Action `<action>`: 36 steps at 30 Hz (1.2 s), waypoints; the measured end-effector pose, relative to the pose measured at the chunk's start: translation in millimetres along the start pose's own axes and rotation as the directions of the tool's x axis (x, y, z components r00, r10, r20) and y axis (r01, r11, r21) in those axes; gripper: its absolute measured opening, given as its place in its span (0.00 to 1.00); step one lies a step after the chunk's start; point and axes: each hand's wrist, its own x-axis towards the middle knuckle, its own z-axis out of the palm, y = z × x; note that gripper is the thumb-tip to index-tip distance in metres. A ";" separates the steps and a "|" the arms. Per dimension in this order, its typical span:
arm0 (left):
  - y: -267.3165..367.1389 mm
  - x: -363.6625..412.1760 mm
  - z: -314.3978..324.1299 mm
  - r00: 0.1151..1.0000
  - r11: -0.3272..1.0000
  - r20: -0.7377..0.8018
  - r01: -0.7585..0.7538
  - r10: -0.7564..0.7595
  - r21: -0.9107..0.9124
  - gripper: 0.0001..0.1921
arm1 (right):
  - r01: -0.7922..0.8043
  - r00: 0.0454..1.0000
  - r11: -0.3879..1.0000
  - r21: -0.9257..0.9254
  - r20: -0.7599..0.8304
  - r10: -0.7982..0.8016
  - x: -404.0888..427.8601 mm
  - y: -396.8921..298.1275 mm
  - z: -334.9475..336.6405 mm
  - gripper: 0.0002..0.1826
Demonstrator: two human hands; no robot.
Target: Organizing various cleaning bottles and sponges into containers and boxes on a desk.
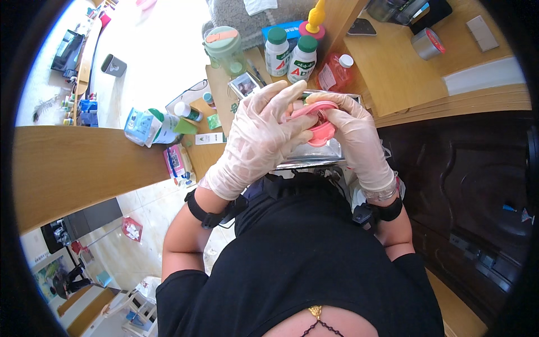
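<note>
Both my hands wear thin whitish disposable gloves and meet over the near edge of the table. My right hand [358,130] grips a pink plastic lid-like piece [322,135] with a rounded rim. My left hand [261,135] holds the same piece from the other side, its lower fingers at the opening and two fingers raised. Something clear shows inside the pink piece, but fingers hide most of it. Below the hands lies a shiny silver foil-like surface [324,151]. Small pinkish items behind the fingers are too covered to tell.
Beyond my hands stand two white bottles with green caps [276,52], a bottle of red liquid [335,73] and a green lidded cup [225,48]. A blue-and-white packet [145,126] and a small white box [209,138] are at left. A dark carved wooden panel [463,181] borders the right.
</note>
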 end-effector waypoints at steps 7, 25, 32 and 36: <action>-9.2 -1.2 -5.6 0.999 0.989 0.007 0.046 -0.045 -0.139 0.15 | -0.087 0.983 0.986 0.140 0.170 0.063 -1.9 -9.1 -9.8 0.18; -12.7 -14.0 4.1 0.988 0.921 0.133 0.122 -0.077 -0.369 0.30 | -0.177 0.970 0.983 0.054 0.180 0.164 0.8 -7.0 0.3 0.17; -15.0 -23.0 15.6 0.988 0.867 0.126 0.140 -0.090 -0.478 0.33 | -0.149 0.989 0.950 -0.273 -0.062 0.137 3.4 4.6 6.7 0.15; -15.8 -24.0 21.8 0.994 0.877 -0.053 0.061 -0.098 -0.477 0.28 | -0.203 0.979 0.979 -0.002 0.025 0.203 10.7 8.7 -5.4 0.15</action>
